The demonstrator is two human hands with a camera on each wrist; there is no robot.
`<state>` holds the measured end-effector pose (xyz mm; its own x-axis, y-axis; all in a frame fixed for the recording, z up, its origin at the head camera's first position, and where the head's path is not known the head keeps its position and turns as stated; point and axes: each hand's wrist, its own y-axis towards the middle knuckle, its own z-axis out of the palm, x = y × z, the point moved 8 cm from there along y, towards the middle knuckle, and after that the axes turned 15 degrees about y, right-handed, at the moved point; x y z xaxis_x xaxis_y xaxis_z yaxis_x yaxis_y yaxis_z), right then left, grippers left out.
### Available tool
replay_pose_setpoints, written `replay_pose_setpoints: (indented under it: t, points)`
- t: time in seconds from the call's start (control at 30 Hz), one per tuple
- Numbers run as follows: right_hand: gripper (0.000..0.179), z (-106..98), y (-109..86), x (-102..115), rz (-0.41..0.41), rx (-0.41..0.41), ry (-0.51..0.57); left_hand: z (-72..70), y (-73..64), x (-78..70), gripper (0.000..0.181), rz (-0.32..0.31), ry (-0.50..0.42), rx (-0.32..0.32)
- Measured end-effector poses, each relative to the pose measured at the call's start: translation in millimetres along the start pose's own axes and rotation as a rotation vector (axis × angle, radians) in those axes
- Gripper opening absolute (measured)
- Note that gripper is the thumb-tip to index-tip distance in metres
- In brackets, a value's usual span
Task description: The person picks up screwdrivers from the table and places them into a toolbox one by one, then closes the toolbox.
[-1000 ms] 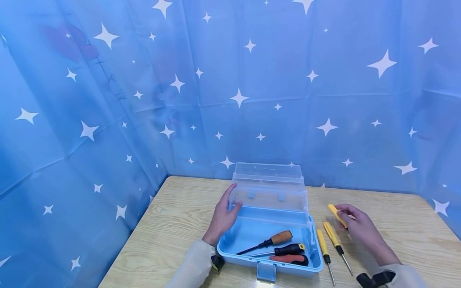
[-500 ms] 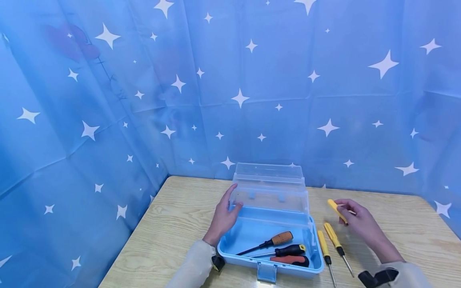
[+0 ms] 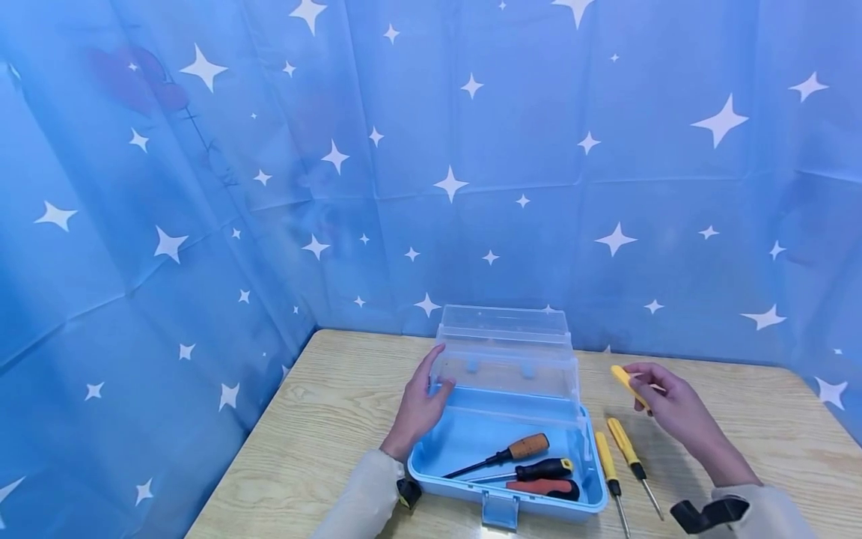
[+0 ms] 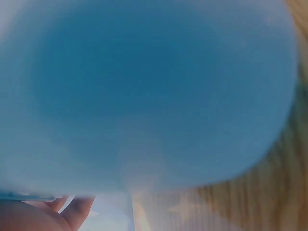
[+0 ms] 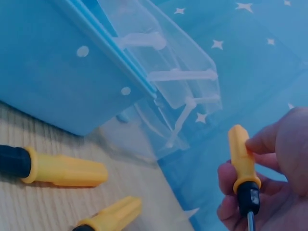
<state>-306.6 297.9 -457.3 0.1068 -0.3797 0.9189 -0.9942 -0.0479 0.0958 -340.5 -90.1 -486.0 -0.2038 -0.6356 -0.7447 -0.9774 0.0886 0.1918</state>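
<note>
A light blue toolbox [image 3: 431, 483] with its clear lid [image 3: 498, 367] raised stands on the table. Inside lie a wooden-handled screwdriver [image 3: 528, 446], a black-handled screwdriver [image 3: 544, 469] and a red-and-black handle [image 3: 539, 486]. My left hand [image 3: 419, 408] rests at the box's left rim, beside the lid, with index finger and thumb spread apart. Right of the box, my right hand [image 3: 670, 404] pinches a yellow-handled screwdriver [image 5: 243, 161] by its handle; the shaft points down in the right wrist view. The blue box wall [image 4: 144, 86] fills most of the left wrist view.
Two more yellow-handled screwdrivers, one nearer the box [image 3: 606, 457] and one beside it [image 3: 622, 440], lie on the wooden table [image 3: 323, 419] between the toolbox and my right hand. A blue star-patterned curtain [image 3: 377, 187] hangs behind the table and along its left side.
My right hand has risen slightly with the yellow-handled screwdriver, away from the other two. The left hand stays at the toolbox rim.
</note>
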Motion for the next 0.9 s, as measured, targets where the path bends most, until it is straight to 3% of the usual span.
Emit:
replay_pose_setpoints:
  t: [0.63, 0.9]
  points:
    - [0.042, 7.1, 10.0, 28.0, -0.021, 0.028, -0.041, 0.0, -0.9, -0.8, 0.057, 0.006, -0.006, 0.0]
    - [0.04, 11.6, 13.6, 41.8, -0.065, 0.03, -0.037, -0.4, -0.7, -0.6, 0.057, 0.007, -0.002, 0.001]
